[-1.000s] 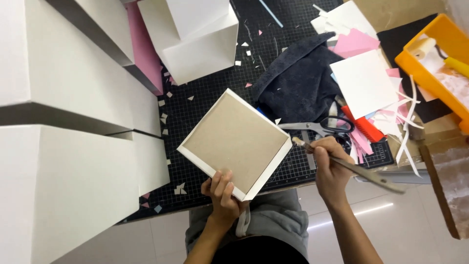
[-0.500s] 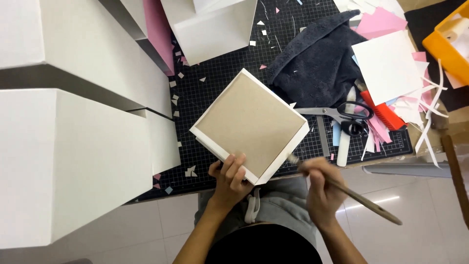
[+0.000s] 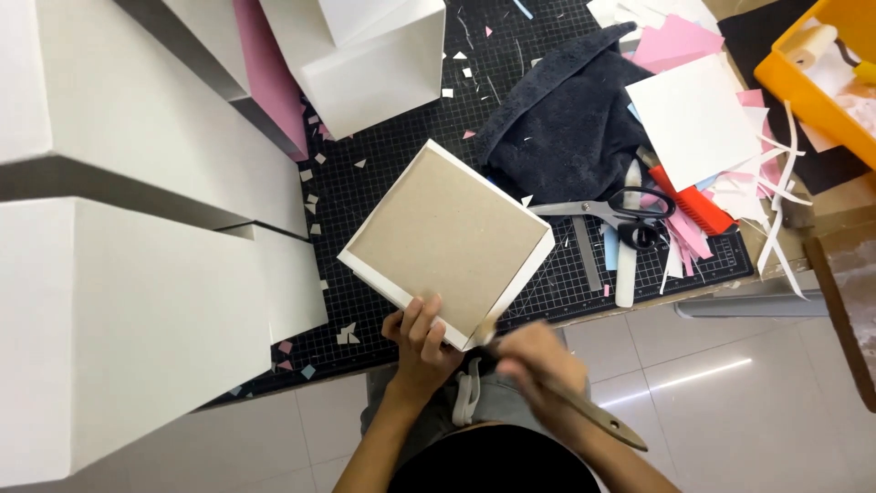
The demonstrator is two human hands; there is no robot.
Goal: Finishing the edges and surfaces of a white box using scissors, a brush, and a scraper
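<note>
Square cardboard panel (image 3: 447, 242) with white edging, tilted over the black cutting mat (image 3: 401, 164), near corner pinched by left hand (image 3: 422, 340). Right hand (image 3: 538, 365) blurred, closed around a wooden-handled brush (image 3: 584, 413), tip at the panel's lower edge. Beyond: scissors (image 3: 607, 208), dark cloth (image 3: 566, 128), pink and white paper scraps (image 3: 693, 100), yellow tray (image 3: 812, 82).

Left hand (image 3: 422, 340): holds the near corner of a square brown board with white borders (image 3: 447, 239), fingers on top.
Right hand (image 3: 538, 367): blurred, closed around a wooden-handled brush (image 3: 584, 413), its tip at the board's near edge.
Desk: black cutting mat (image 3: 392, 173) strewn with paper scraps.
Beside the board: scissors (image 3: 613, 209), dark cloth (image 3: 566, 128), pink and white paper (image 3: 693, 119).
Left: white boxes (image 3: 128, 301).
Far right: yellow tray (image 3: 808, 87).
</note>
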